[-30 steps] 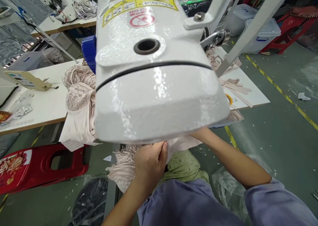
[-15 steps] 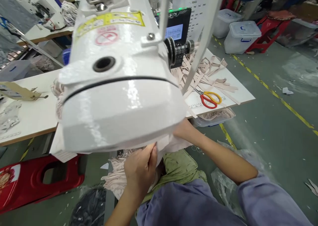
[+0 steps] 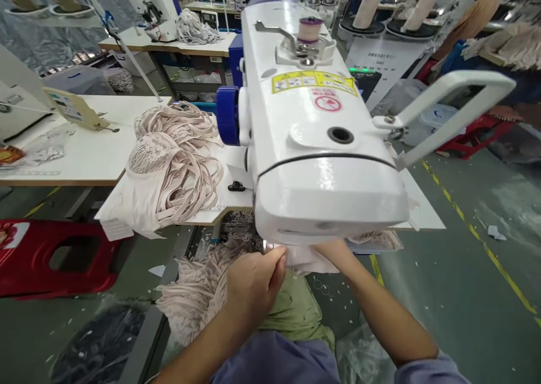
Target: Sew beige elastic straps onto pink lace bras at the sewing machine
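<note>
Person's L hand (image 3: 256, 280), closed in a thumb pinch, holds smooth pale-pink fabric (image 3: 310, 262) just below glossy white sewing-machine head (image 3: 325, 198); R hand (image 3: 332, 251) partly hidden, grip can't be told. Fabric spans betw. hands; prob. best kept flat, lightly taut, w/ hands clear of hidden needle area.

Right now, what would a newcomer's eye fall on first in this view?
The big white sewing machine fills the centre, a blue handwheel jutting from its left side. Lace-trimmed garments lie heaped on the white tabletop to its left. Below its near end, the left hand grips pale fabric.
</note>
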A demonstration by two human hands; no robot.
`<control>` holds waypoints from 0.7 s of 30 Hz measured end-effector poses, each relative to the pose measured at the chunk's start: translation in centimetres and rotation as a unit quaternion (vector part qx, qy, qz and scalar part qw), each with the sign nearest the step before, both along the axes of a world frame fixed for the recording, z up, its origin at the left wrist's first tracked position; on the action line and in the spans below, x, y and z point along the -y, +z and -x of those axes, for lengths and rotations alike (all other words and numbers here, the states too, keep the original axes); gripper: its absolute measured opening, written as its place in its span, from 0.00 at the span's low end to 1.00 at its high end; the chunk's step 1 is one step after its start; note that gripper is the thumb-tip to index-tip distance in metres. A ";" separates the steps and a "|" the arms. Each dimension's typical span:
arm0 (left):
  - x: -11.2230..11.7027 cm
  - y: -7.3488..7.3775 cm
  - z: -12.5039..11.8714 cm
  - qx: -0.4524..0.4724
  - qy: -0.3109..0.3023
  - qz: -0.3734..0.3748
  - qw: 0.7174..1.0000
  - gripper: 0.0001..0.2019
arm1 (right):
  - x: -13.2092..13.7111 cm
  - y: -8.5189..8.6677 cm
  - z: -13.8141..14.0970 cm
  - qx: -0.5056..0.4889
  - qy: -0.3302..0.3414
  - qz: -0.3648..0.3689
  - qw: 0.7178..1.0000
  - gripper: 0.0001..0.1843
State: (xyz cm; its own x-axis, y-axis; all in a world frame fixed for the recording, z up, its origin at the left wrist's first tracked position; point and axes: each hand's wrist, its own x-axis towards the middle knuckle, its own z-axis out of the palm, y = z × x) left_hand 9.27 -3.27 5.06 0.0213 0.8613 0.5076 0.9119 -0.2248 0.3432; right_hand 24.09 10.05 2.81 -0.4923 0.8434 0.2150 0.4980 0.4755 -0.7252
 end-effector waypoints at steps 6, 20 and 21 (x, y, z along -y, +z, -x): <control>-0.5 0.2 -1.4 0.015 -0.004 -0.033 0.999 0.23 | -0.4 -0.7 -1.5 0.006 -0.008 -0.002 1.000 0.11; -0.6 -0.6 -2.2 0.043 -0.023 -0.068 0.996 0.13 | -0.6 -1.8 -2.7 -0.017 -0.040 0.052 0.998 0.16; -0.4 -0.7 -1.9 0.044 -0.027 -0.060 0.997 0.13 | -0.4 -1.6 -2.3 -0.040 -0.036 0.066 0.996 0.15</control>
State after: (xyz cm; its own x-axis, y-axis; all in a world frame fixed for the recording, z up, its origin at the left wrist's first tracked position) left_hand 11.17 -2.88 4.35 0.0166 0.7927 0.6094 0.8650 -0.3171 0.3889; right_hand 26.40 10.48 1.26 -0.4154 0.8994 0.1361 0.4649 0.3386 -0.8181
